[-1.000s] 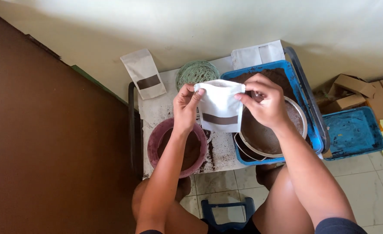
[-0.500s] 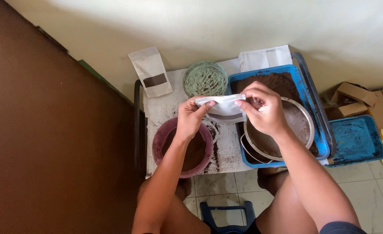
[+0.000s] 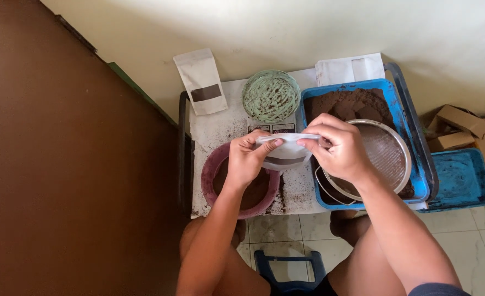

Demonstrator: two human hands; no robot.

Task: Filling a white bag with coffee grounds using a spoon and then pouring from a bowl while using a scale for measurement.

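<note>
White pouch (image 3: pixel 286 149) lying crosswise, mouth facing up, both hands' fingers (image 3: pixel 270 143) pinching its rim

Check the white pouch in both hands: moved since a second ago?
Yes. The white pouch has tipped from upright to mouth-up, held open over the maroon bowl.

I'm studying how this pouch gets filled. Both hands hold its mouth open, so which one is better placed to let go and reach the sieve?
Probably the right hand: it sits directly over the metal sieve in the blue tray. The left hand holds the white pouch over the maroon bowl, farther away.
</note>
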